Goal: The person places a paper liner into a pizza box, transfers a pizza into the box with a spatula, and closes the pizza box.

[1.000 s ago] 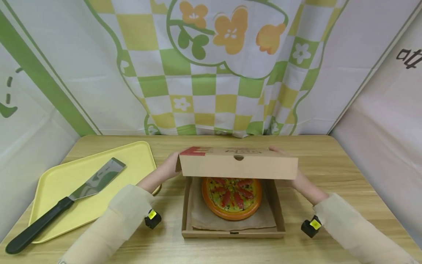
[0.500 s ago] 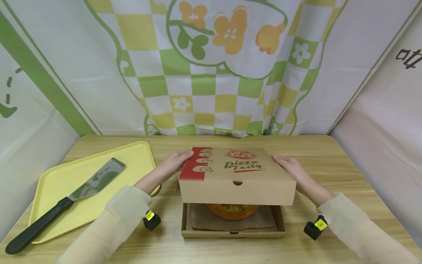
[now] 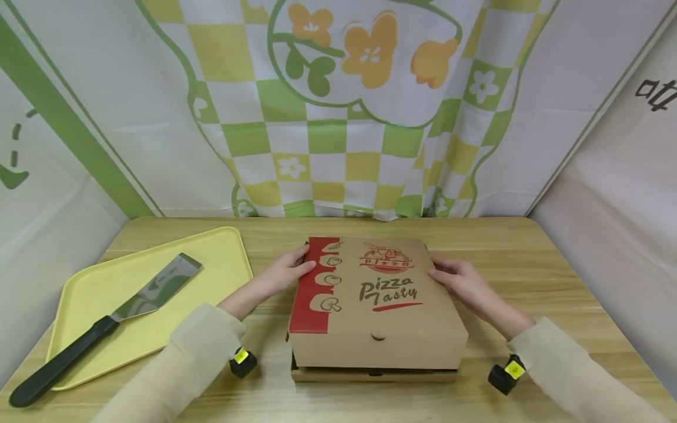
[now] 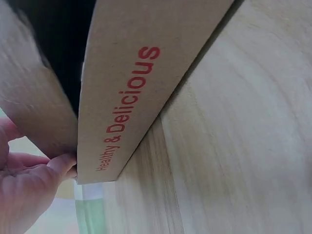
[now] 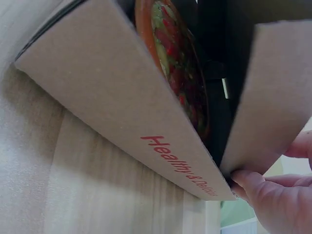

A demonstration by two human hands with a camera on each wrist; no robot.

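A cardboard pizza box has its printed lid (image 3: 386, 294) lowered over the base (image 3: 365, 376), and a dark gap shows along the front. My left hand (image 3: 280, 273) holds the lid by its left side near the back. Opposite it, my right hand (image 3: 468, 285) holds the right side, thumb near the top edge. In the right wrist view a pizza (image 5: 178, 63) lies inside between the base wall (image 5: 112, 92) and the raised lid flap (image 5: 278, 87). From the left wrist, the lid flap (image 4: 34, 92) stands apart from the lettered base wall (image 4: 131, 87); the interior is dark.
A yellow tray (image 3: 211, 258) lies on the left of the wooden table (image 3: 529, 258). Across it rests a spatula (image 3: 158, 288), whose black handle extends past the tray's near edge. A checkered floral curtain (image 3: 328, 141) hangs behind the table.
The lid has swung down and toward me, covering the pizza in the head view. Both hands have come down with it at its sides. The tray and spatula have not moved.
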